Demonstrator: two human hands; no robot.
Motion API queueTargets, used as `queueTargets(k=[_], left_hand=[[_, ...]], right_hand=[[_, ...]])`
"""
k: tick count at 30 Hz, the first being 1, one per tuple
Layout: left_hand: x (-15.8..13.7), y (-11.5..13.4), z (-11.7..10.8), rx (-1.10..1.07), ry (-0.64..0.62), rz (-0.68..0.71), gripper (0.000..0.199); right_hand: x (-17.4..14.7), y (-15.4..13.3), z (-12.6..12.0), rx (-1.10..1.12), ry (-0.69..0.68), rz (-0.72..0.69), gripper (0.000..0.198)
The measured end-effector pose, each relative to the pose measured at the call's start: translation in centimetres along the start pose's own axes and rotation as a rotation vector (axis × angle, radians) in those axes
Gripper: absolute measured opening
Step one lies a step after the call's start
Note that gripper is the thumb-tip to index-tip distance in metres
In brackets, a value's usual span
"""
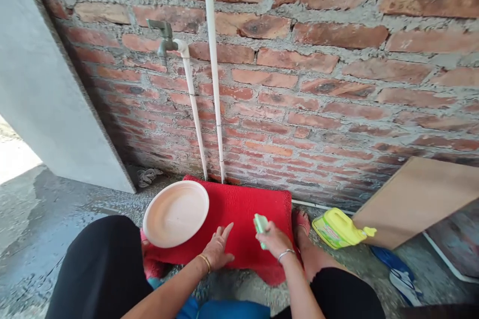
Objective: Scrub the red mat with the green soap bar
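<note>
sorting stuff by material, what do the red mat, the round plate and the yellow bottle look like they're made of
Red mat: seems rubber or plastic, matte, with a fine bumpy texture across its surface.
Round plate: probably plastic or melamine; smooth pale pink with a soft sheen and a thin rim.
Yellow bottle: plastic, glossy, with a moulded handle and a printed label.
The right hand holds a green sponge, likely foam; too blurred to be sure.

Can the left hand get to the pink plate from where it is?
Probably yes. The left hand lies flat on the red mat, and the pink plate sits just beside it on the same mat, with nothing between them.
</note>
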State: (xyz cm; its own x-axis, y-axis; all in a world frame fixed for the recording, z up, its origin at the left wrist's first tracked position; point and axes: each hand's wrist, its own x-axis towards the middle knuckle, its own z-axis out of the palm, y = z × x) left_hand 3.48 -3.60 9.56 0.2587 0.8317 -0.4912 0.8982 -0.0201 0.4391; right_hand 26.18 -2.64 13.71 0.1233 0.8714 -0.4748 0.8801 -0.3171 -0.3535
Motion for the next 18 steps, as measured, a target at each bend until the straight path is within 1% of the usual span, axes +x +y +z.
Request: queueTargets(k=[2, 4, 5, 7, 9, 11, 13, 15, 18], left_hand=[[0.3, -0.6, 0.1, -0.002, 0.02, -0.021, 0.098], [0.6, -1.7, 0.7, 0.017, 0.022, -0.06, 0.094], [0.8, -2.4, 1.1, 0.038, 0.009, -0.084, 0.091], [1.0, -3.9, 2.0, 0.105, -0.056, -0.128, 0.081], [1.1, -5.3, 2.6, 0.193, -0.143, -0.164, 0.069], [1.1, -6.4, 2.9, 0.263, -0.202, -0.196, 0.062], [1.0, -6.9, 2.8, 0.273, -0.205, -0.209, 0.061], [0.9, -7.2, 2.5, 0.233, -0.18, -0.208, 0.06], [0.6, -7.4, 2.3, 0.181, -0.153, -0.181, 0.058]], right_hand=[[0.4, 2.1, -3.1, 0.088, 0.099, 0.15, 0.045], [0.6, 3.3, -4.6, 0.097, 0.159, 0.199, 0.05], [0.5, 3.5, -4.7, 0.079, 0.165, 0.189, 0.05], [0.2, 2.8, -3.3, 0.003, 0.114, 0.117, 0.044], [-0.2, 1.3, -0.6, -0.117, -0.032, -0.02, 0.039], [-0.5, 0.0, 2.5, -0.235, -0.209, -0.191, 0.044], [-0.6, -0.8, 4.9, -0.304, -0.331, -0.326, 0.053], [-0.5, -0.9, 6.0, -0.33, -0.353, -0.383, 0.058], [0.0, -0.4, 5.9, -0.38, -0.295, -0.38, 0.058]])
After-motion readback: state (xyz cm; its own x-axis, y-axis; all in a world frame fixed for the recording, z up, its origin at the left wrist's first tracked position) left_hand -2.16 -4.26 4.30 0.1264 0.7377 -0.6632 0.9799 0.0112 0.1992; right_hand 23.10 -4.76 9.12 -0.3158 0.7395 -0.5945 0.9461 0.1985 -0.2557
